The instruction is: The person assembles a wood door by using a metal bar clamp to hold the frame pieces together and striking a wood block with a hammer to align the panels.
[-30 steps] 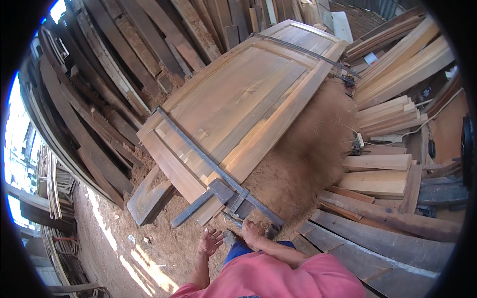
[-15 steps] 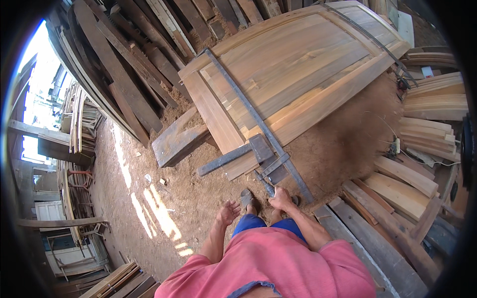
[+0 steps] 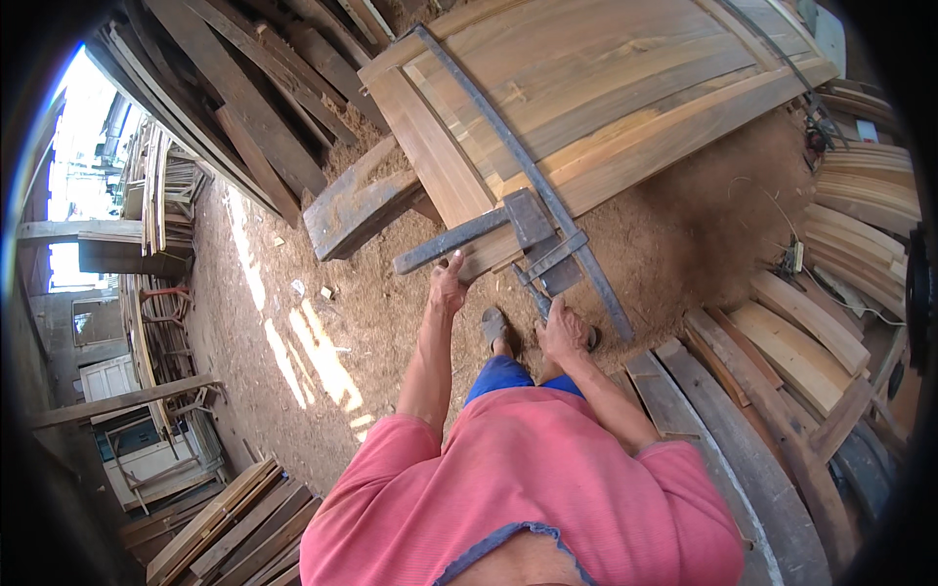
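Note:
A large wooden door panel [image 3: 606, 107] lies ahead of me, with a long metal bar clamp [image 3: 489, 122] across its near end. My right hand [image 3: 564, 334] is closed round the clamp's screw handle [image 3: 540, 305], just below the clamp's jaw [image 3: 555, 264]. With my left hand [image 3: 449, 283] I hold the panel's near left corner, its fingers partly hidden against the wood. A dark block [image 3: 529, 217] sits between the jaw and the panel edge. Just above my left hand, a dark bar [image 3: 451, 242] lies across the panel's corner.
A thick timber beam [image 3: 362, 210] supports the panel's left side. Stacked planks [image 3: 254, 117] fill the far left, and curved boards [image 3: 796, 361] lie at the right. A second bar clamp [image 3: 782, 59] crosses the panel's far end. Sawdust covers the floor [image 3: 283, 293].
My left hand has moved up from open air to the panel's corner. My right hand stays on the clamp handle. The view has shifted, and the panel sits higher in it.

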A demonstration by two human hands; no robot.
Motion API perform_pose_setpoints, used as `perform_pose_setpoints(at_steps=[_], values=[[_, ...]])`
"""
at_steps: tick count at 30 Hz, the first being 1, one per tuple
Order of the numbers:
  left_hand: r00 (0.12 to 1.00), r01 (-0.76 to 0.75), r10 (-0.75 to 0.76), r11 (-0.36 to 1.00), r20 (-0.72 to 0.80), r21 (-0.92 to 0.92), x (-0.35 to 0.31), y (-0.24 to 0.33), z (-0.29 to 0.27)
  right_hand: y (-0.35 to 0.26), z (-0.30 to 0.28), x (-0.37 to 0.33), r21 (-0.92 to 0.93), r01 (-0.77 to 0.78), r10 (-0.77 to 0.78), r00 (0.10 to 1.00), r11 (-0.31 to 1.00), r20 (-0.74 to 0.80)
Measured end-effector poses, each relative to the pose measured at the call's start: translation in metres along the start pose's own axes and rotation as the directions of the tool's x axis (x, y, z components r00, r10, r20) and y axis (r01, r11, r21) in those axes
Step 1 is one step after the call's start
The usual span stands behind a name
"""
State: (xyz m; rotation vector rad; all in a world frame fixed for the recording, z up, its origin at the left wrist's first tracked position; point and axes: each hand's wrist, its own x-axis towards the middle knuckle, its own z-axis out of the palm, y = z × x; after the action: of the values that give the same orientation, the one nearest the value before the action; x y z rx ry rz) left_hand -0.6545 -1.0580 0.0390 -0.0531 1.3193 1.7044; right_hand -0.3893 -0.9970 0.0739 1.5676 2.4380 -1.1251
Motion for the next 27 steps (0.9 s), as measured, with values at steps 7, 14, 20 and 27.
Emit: perform_pose_setpoints(at_steps=[7,14,20,27], values=[[0.985,0.117,-0.119,0.993,-0.121,-0.029,0.017,-0.008,-0.017,0.013,-0.004,0.014,0.042,0.006,-0.014,0.981,0.999,0.194],[0.96,0.204,-0.215,0.976,-0.178,-0.079,0.023,-0.008,-0.026,0.031,0.005,0.025,0.232,0.007,-0.06,0.974,0.973,0.22],[0.989,0.112,-0.117,0.992,-0.09,-0.065,0.03,-0.002,-0.033,0.036,0.009,0.029,0.373,-0.042,-0.072,0.956,0.927,0.286],[0.992,0.125,-0.127,0.985,-0.006,-0.116,0.044,-0.005,-0.044,0.018,-0.009,0.024,0.097,0.001,-0.031,0.949,0.995,0.313]])
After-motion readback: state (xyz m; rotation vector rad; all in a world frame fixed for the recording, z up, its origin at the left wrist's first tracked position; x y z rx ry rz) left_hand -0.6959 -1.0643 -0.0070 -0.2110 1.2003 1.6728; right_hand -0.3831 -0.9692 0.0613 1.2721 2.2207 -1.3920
